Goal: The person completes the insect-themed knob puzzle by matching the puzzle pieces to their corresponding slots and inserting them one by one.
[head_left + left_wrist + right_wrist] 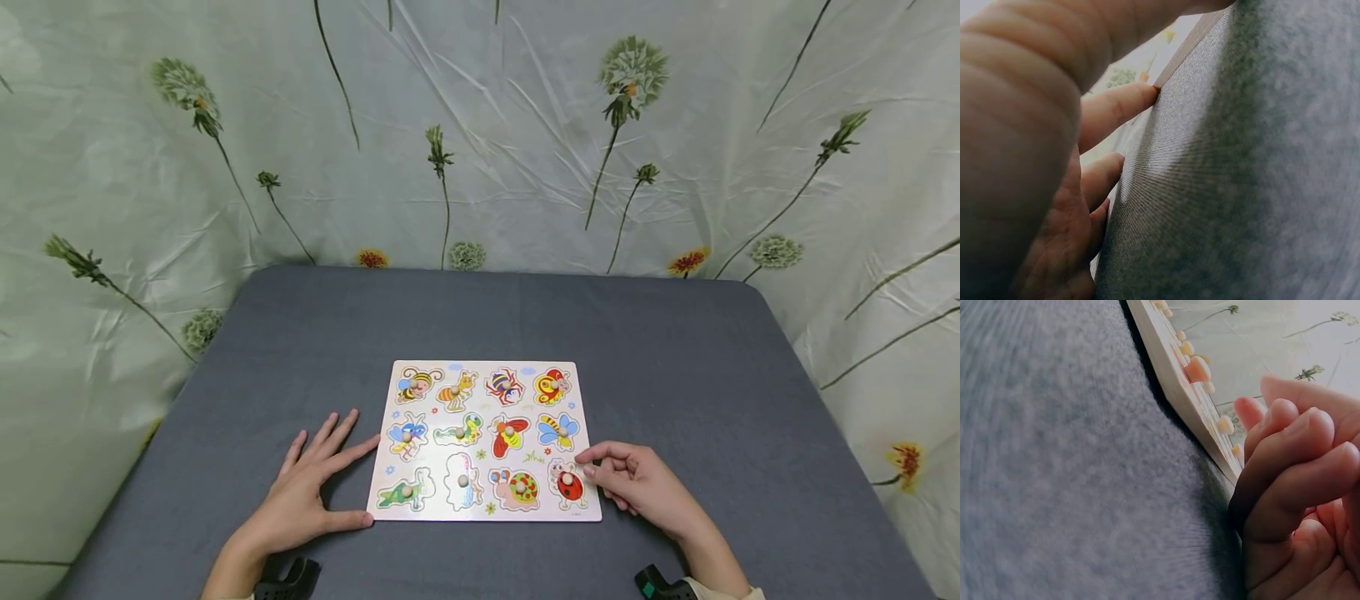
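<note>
A wooden knob puzzle (483, 443) lies flat on the table, its insect pieces in rows, each with a small round knob. My left hand (311, 487) is spread beside it, the forefinger at its left edge and the thumb at the lower-left corner. On the opposite side my right hand (637, 483) has its forefinger and thumb tips at the puzzle's right edge, close to the ladybug piece (567, 487). Its other fingers (1285, 462) are loosely bent, with nothing seen between them. Glare washes out a piece (462, 492) in the bottom row.
A dark grey cloth (517, 317) covers the table. Behind and at both sides hangs a pale curtain (525, 167) printed with dandelions. Black wrist devices (288, 579) sit at both wrists. Raised knobs (1197, 369) stand up from the puzzle in the right wrist view.
</note>
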Available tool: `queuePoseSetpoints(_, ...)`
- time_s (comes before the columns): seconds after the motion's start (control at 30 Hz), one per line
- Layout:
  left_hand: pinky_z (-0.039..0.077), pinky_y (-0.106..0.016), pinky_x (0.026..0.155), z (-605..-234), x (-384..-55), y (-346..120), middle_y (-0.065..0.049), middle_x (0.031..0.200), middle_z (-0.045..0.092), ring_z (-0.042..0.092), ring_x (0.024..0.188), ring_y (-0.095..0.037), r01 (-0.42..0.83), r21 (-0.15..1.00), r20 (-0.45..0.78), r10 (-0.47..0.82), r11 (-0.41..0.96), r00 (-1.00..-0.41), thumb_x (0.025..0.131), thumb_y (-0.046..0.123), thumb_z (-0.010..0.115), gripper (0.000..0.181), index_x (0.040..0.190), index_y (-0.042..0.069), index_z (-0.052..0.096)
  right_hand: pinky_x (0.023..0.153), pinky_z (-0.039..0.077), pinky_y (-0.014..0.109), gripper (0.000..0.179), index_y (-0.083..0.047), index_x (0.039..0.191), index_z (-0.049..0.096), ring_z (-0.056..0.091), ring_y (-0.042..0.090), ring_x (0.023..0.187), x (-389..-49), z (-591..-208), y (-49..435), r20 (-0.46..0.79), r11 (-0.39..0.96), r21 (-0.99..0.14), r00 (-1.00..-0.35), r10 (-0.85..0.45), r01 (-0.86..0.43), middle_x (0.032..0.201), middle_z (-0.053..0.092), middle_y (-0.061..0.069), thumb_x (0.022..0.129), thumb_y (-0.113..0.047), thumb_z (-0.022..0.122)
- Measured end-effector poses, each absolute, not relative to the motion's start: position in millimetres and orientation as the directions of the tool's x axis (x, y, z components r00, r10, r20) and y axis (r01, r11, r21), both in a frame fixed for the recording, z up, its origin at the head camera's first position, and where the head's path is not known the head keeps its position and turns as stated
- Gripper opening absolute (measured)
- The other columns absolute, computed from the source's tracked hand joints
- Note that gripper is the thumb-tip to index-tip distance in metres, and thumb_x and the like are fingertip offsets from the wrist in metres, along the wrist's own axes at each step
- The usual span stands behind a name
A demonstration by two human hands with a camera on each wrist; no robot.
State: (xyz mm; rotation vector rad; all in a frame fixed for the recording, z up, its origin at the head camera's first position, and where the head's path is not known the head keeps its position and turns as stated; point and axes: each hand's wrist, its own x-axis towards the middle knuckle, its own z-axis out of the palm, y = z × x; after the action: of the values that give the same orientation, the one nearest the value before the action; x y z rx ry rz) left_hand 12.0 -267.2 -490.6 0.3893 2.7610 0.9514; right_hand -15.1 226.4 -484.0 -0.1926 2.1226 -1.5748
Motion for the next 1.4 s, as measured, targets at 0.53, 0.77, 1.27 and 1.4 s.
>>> queuePoseSetpoints(0.53,-0.002,-0.075,0.126,-486.1,17.7,-270.0,-0.013,0.179,0.026,0.014,0.165,-0.051,0.164,0.653,-0.101,0.299,0.739,-0.949,0.08,0.061,0.089,0.088,0.158,0.038,0.054,0.05,0.052,0.026,0.028,0.005,0.125,0.071,0.056,0.005,0.057,-7.5,-481.9,221.7,-0.242,0.282,-0.951,-0.875,-0.42,0.128,0.073,0.063,0.003,0.106,-0.014,0.067)
queuePoseSetpoints(0.77,0.017,-0.085,0.116,-451.6,-1.4,-272.3,-0.023,0.177,0.026,0.022,0.162,-0.054,0.122,0.533,-0.088,0.198,0.837,-0.976,0.087,0.053,0.086,0.093,0.165,0.023,0.045,0.085,0.06,0.039,0.047,-0.01,0.146,0.063,0.072,0.02,0.104,-13.7,-457.7,226.3,0.003,0.588,-0.789,-0.959,-0.284,-0.177,0.121,0.073,0.011,0.102,-0.02,0.075)
queuePoseSetpoints(1.27,0.001,-0.093,0.113,-404.8,-56.9,-247.8,-0.018,0.181,0.009,0.002,0.165,-0.055,0.002,0.232,0.093,-0.02,0.973,-0.995,0.102,0.063,0.063,0.087,0.173,0.036,0.02,0.117,0.007,0.089,0.088,-0.021,0.173,0.025,0.014,0.065,0.159,-62.7,-402.5,240.8,0.278,0.919,-0.37,-0.96,-0.027,-0.133,0.173,0.02,0.036,0.103,-0.057,0.065)
queuePoseSetpoints(1.4,0.0,-0.095,0.111,-402.1,-60.2,-244.0,-0.019,0.181,0.007,0.001,0.164,-0.057,-0.005,0.224,0.078,-0.023,0.975,-0.997,0.099,0.068,0.063,0.092,0.173,0.036,0.02,0.117,0.009,0.09,0.09,-0.02,0.172,0.028,0.016,0.064,0.159,-63.8,-402.2,240.4,0.287,0.92,-0.366,-0.957,-0.031,-0.139,0.172,0.023,0.035,0.101,-0.054,0.07)
